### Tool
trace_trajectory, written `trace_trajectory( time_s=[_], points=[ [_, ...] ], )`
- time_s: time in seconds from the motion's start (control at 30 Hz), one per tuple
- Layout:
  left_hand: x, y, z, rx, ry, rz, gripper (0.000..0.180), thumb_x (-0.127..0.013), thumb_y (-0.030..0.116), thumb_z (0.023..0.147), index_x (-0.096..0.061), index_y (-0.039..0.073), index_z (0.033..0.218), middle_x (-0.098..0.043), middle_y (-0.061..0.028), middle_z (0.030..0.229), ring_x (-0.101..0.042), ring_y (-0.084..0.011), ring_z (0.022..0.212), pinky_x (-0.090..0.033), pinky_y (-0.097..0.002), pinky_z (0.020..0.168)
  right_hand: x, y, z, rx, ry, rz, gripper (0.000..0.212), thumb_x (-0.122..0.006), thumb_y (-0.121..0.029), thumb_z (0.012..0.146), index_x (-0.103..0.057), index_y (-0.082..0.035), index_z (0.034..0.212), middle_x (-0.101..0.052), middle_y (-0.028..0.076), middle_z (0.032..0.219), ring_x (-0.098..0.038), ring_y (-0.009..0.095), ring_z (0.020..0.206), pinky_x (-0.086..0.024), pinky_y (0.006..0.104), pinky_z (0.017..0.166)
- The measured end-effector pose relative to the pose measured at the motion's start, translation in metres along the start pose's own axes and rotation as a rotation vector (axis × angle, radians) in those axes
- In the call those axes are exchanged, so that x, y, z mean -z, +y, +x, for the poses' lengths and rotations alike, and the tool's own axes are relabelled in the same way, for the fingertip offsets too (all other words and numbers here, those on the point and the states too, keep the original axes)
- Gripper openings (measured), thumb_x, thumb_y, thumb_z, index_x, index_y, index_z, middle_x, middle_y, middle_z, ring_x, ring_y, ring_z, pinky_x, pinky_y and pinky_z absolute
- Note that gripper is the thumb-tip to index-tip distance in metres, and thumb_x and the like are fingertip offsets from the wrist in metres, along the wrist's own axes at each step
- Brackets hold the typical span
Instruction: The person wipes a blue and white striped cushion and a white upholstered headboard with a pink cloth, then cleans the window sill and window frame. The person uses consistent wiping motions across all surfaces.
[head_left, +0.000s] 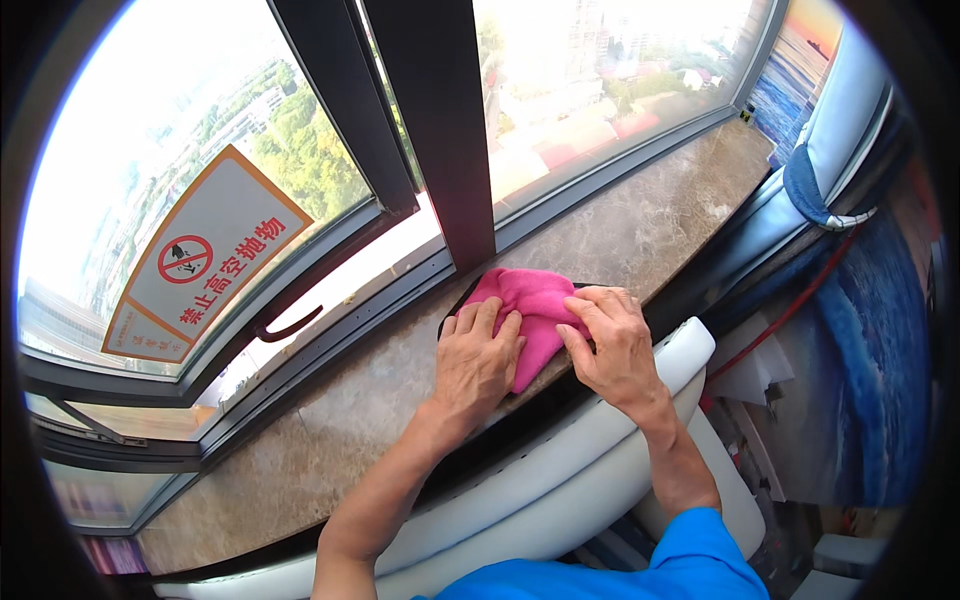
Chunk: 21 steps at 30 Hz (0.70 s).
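A bright pink cloth (541, 318) lies bunched on the marble windowsill, in the middle of the head view. My left hand (478, 352) rests on its left part, palm down, with the fingers apart and slightly bent against the fabric. On the other side, my right hand (613, 340) pinches the cloth's right edge between thumb and fingers. Dark edges of something black show from beneath the cloth at its left and upper right. Most of that black thing is covered, so its kind cannot be made out.
The brown marble sill (640, 215) runs along the window. At the left, a window sash with a dark handle (290, 325) and a warning sticker (205, 262) stands ajar. White padded upholstery (560, 475) lies below the sill. A tied-back blue curtain (815, 185) hangs at right.
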<state>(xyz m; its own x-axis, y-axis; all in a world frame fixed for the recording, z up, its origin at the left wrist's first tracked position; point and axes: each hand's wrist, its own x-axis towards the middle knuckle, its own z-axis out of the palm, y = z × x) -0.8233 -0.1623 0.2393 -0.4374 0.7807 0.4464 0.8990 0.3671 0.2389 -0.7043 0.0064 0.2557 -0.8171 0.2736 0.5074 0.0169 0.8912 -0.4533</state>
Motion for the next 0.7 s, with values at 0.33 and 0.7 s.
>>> trace_trajectory(
  time_s=[0.33,0.7],
  points=[
    [-0.040,0.000,0.053,0.040,0.025,0.044,0.043,-0.063,0.033,0.092,-0.068,0.007,0.125,-0.058,-0.0164,0.133,-0.052,-0.0311,0.124,-0.042,-0.0458,0.095,-0.045,0.057,0.053,-0.116,0.001,-0.333,0.046,-0.061,-0.028,0.092,-0.062,0.001,0.127,-0.058,0.027,0.133,-0.051,0.042,0.129,-0.037,0.0545,0.110],
    [-0.018,0.013,0.005,-0.082,-0.032,0.006,0.048,-0.068,0.034,0.088,-0.068,0.002,0.123,-0.059,-0.0202,0.135,-0.052,-0.0320,0.125,-0.040,-0.0450,0.095,-0.031,0.025,0.004,0.054,-0.042,-0.322,0.044,-0.064,-0.030,0.091,-0.065,-0.005,0.128,-0.055,0.026,0.135,-0.047,0.043,0.130,-0.031,0.0594,0.113]
  ],
)
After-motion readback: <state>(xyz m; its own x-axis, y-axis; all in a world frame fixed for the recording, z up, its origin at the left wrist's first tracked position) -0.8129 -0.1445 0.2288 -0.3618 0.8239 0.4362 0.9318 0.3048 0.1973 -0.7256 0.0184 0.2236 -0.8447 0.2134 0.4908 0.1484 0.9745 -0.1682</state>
